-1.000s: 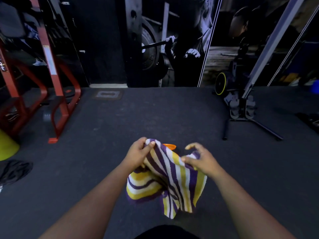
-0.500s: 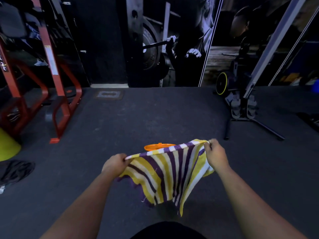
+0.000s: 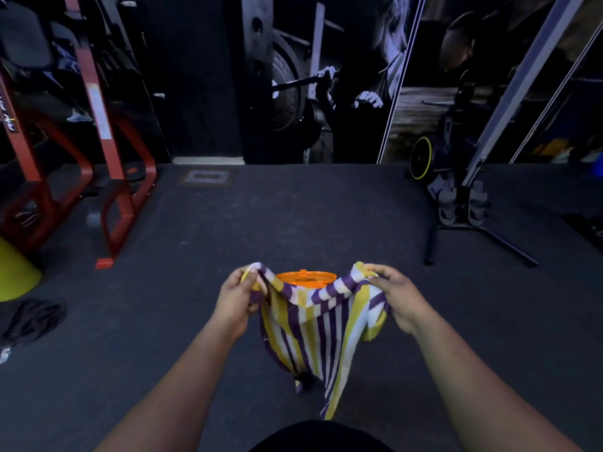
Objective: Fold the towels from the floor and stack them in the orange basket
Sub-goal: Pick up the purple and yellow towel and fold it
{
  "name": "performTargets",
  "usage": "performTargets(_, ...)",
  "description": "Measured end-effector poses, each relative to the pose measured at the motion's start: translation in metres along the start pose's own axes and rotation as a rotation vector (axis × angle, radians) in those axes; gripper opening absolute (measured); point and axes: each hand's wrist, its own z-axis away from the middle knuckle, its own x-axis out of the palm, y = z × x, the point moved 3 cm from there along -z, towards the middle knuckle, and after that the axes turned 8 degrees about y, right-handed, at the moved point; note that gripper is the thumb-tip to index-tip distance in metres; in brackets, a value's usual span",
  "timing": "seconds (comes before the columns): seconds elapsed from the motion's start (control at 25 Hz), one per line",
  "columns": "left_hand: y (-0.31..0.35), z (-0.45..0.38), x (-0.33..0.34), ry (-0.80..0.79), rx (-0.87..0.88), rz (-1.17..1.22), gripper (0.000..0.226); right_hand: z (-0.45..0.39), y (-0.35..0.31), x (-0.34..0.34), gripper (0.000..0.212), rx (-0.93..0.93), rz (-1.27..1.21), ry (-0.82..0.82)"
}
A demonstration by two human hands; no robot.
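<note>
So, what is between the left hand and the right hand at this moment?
In the head view, the striped towel hangs between the left hand and the right hand, each gripping a top corner. Behind its sagging top edge, the orange basket shows.

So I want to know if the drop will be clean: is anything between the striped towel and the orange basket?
Nothing visible. The striped towel hangs from the left hand and right hand just in front of the orange basket, hiding most of it.

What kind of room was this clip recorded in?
Most likely a gym: a red weight rack on the left, a wall mural of a barbell lifter, and dark rubber flooring.
</note>
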Motion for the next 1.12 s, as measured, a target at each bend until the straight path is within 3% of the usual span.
performTargets(0.16,0.004,0.012,0.021,-0.047,0.129,-0.18,0.019,0.005,-0.001,0.008,0.019,-0.022,-0.103,-0.049)
performTargets(0.24,0.005,0.01,0.022,-0.014,0.169,-0.131,0.019,0.002,-0.005,0.002,0.025,-0.211,0.232,0.07)
performTargets(0.36,0.004,-0.007,0.003,0.304,0.113,0.072,0.015,-0.006,-0.006,-0.021,0.042,-0.329,0.916,0.359)
performTargets(0.48,0.007,-0.026,-0.032,0.589,0.087,0.154,0.008,-0.011,-0.006,-0.048,0.03,-0.213,1.177,0.466)
performTargets(0.6,0.008,-0.035,-0.056,0.64,0.159,-0.026,0.009,-0.014,-0.005,-0.056,0.042,-0.15,1.301,0.447)
performTargets(0.68,0.006,-0.034,-0.057,0.647,0.178,-0.131,0.014,-0.015,-0.001,-0.052,0.043,-0.101,1.17,0.425)
performTargets(0.76,0.001,-0.033,-0.05,0.642,0.14,-0.156,0.022,-0.015,0.005,-0.046,0.032,0.043,0.752,0.367)
performTargets(0.88,-0.007,-0.031,-0.029,0.504,0.118,-0.1,0.021,-0.003,0.012,-0.021,0.007,0.233,0.225,0.14)
performTargets(1.04,-0.019,-0.011,0.009,0.176,0.058,0.123,0.001,0.0,0.002,0.002,0.029,-0.079,0.164,0.059)
performTargets(1.12,-0.024,-0.001,0.024,0.04,0.008,0.199,0.01,0.004,-0.003,0.015,0.032,-0.188,0.072,0.001)
